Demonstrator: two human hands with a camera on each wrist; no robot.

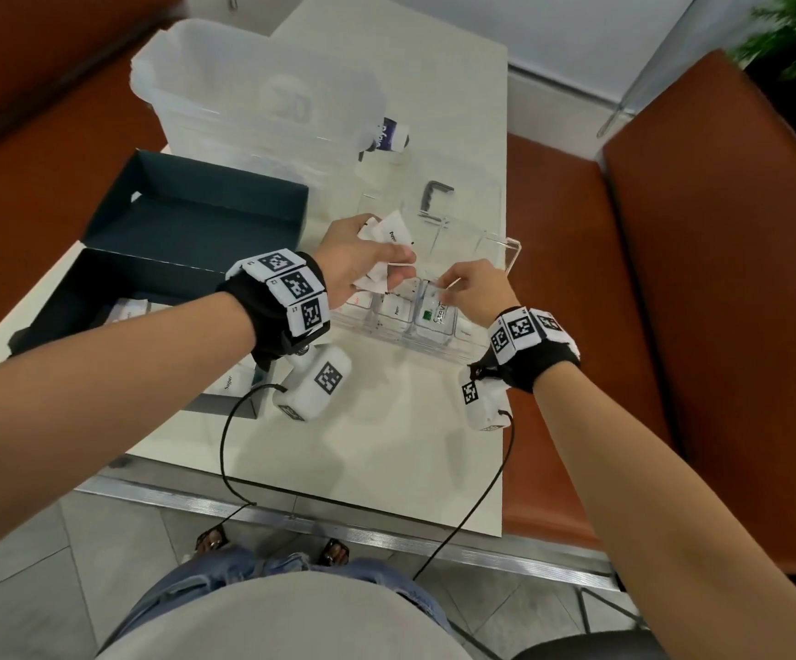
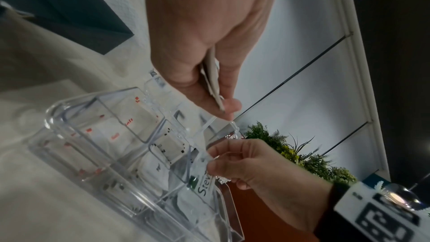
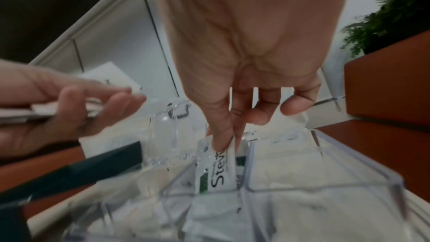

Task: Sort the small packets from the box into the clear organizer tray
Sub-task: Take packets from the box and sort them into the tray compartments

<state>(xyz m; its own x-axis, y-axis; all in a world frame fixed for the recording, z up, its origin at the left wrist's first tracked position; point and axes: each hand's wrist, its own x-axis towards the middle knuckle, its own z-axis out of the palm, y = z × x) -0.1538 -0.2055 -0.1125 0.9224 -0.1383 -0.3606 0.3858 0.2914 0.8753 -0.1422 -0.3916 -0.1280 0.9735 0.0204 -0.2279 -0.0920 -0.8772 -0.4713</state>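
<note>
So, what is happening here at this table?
A person is sorting small packets into a clear organizer tray. The right hand pinches a Stevia packet down into one compartment. The left hand holds a bunch of white packets above the tray. More packets lie in the dark box.

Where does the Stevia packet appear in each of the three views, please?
Head: Stevia packet right of centre, under the right hand.
Left wrist: lower centre, in a near compartment, right hand's fingertips on it.
Right wrist: centre, pinched upright between fingertips.
Shared landmark: the clear organizer tray around the packet.
</note>
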